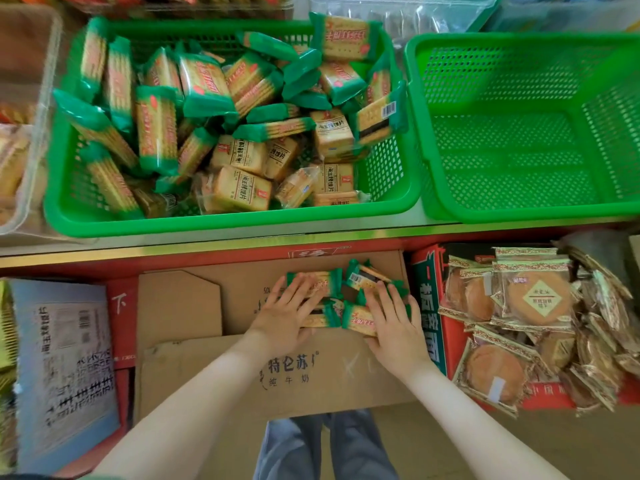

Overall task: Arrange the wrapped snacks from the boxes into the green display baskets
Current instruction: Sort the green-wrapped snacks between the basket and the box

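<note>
In the open cardboard box (242, 296) below the baskets, a small cluster of green-wrapped cracker packets (327, 284) lies toward the far right corner. The hands bracket this cluster from either side, judged to be herding it together for a single lift. Left hand (289, 310): fingers straight and spread, pressed flat on the packets. Right hand (394, 322): fingers extended over the cluster's right side, not clenched. The left green basket (207, 225) is heaped with packets; the right green basket (519, 216) holds nothing.
</note>
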Demonstrator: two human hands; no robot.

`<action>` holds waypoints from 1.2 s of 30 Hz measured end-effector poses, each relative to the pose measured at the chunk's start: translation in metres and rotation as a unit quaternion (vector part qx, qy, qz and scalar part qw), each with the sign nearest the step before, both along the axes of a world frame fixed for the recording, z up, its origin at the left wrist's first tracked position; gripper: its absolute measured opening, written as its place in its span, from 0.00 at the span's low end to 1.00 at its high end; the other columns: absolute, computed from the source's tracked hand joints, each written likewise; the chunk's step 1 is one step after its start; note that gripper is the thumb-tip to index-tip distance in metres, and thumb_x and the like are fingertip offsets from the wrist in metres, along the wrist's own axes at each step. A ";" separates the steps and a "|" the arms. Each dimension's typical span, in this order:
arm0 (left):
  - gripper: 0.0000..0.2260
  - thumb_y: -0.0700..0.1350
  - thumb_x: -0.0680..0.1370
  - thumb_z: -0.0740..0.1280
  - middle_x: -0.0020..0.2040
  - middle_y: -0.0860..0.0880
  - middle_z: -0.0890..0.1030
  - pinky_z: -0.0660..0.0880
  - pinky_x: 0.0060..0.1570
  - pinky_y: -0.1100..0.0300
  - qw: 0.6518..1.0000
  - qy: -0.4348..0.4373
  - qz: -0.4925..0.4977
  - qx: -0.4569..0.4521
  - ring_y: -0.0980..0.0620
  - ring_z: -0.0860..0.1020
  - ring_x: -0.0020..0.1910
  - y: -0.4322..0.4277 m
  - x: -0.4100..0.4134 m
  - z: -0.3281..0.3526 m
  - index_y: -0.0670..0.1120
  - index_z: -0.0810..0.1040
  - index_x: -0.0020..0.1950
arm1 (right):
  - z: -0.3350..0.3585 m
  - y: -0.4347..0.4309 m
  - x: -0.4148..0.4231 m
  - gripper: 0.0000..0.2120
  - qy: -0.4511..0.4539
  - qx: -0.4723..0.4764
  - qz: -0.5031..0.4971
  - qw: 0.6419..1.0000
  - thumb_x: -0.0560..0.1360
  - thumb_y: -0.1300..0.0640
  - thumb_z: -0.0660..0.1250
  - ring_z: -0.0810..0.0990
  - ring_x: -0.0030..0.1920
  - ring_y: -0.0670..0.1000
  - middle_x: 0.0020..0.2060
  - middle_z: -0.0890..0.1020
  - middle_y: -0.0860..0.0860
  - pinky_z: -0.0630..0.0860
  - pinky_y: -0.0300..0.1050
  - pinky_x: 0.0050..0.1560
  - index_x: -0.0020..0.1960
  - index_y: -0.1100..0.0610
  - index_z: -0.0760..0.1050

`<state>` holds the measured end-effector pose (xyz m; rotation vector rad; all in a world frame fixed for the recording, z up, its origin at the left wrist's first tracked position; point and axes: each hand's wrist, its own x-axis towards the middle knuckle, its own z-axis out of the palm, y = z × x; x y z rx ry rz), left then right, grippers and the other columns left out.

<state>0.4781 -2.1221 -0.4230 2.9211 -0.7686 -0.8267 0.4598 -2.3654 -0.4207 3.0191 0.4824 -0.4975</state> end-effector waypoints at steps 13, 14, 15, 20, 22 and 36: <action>0.12 0.41 0.78 0.60 0.52 0.42 0.80 0.72 0.52 0.52 0.856 -0.438 0.014 -0.276 0.45 0.74 0.51 0.035 0.078 0.144 0.40 0.75 0.59 | 0.157 0.088 0.095 0.19 -0.302 0.276 0.105 0.906 0.74 0.58 0.61 0.71 0.56 0.54 0.57 0.72 0.54 0.67 0.48 0.57 0.65 0.61 0.66; 0.11 0.41 0.79 0.59 0.52 0.42 0.80 0.73 0.51 0.52 0.847 -0.454 0.038 -0.273 0.44 0.74 0.51 0.037 0.088 0.154 0.40 0.74 0.59 | 0.167 0.093 0.112 0.19 -0.311 0.275 0.102 0.904 0.74 0.58 0.61 0.71 0.56 0.54 0.57 0.72 0.54 0.66 0.48 0.57 0.64 0.60 0.66; 0.12 0.42 0.80 0.58 0.52 0.42 0.80 0.73 0.51 0.51 0.843 -0.463 0.062 -0.267 0.44 0.75 0.51 0.039 0.097 0.162 0.40 0.75 0.59 | 0.174 0.097 0.129 0.20 -0.321 0.261 0.089 0.906 0.73 0.58 0.62 0.70 0.56 0.55 0.58 0.72 0.55 0.65 0.48 0.57 0.65 0.60 0.66; 0.11 0.40 0.75 0.66 0.56 0.40 0.79 0.68 0.58 0.47 0.852 -0.471 0.103 -0.205 0.41 0.74 0.54 0.066 0.124 0.170 0.41 0.80 0.57 | 0.194 0.098 0.197 0.41 -0.252 -0.053 0.026 0.966 0.69 0.62 0.67 0.58 0.73 0.58 0.73 0.62 0.59 0.43 0.59 0.69 0.77 0.56 0.53; 0.13 0.39 0.73 0.70 0.58 0.40 0.78 0.67 0.62 0.45 0.860 -0.470 0.104 -0.168 0.42 0.73 0.57 0.081 0.129 0.171 0.42 0.80 0.57 | 0.194 0.091 0.213 0.41 -0.203 -0.170 0.038 0.964 0.73 0.63 0.62 0.49 0.77 0.57 0.76 0.54 0.59 0.31 0.61 0.67 0.78 0.56 0.41; 0.35 0.60 0.76 0.64 0.77 0.38 0.55 0.56 0.71 0.40 0.897 -0.275 0.337 0.084 0.36 0.50 0.76 0.144 0.128 0.185 0.45 0.56 0.77 | 0.192 0.079 0.192 0.29 -0.310 0.077 -0.074 0.945 0.64 0.56 0.77 0.75 0.52 0.60 0.50 0.77 0.60 0.55 0.59 0.65 0.60 0.65 0.71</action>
